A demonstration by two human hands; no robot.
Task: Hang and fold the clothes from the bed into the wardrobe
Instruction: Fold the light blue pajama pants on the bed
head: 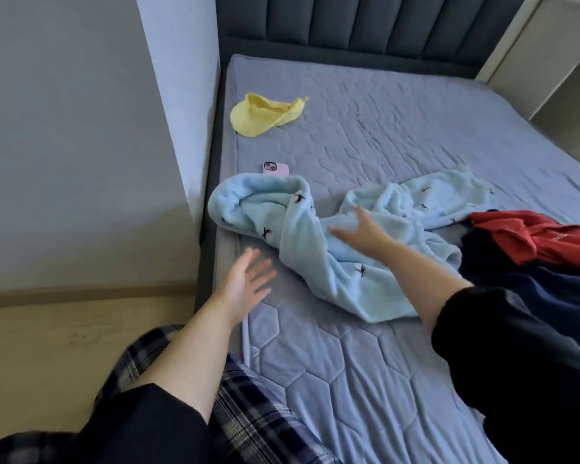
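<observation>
A light blue fleece garment (302, 249) with small dark motifs lies crumpled across the quilted grey mattress (349, 380). My right hand (362, 234) is over its middle with fingers spread, holding nothing. My left hand (245, 283) hovers open above the mattress's left edge, just left of the garment. A red garment (533, 236) lies on a dark navy one (549, 296) at the right. A yellow garment (265, 115) sits far left near the headboard.
A pink phone (275, 168) lies on the mattress, partly under the blue garment's top edge. A grey wall (81, 145) and wooden floor (64, 346) lie to the left. The dark padded headboard (365, 21) is at the back. A pale cabinet (549, 61) stands at the right.
</observation>
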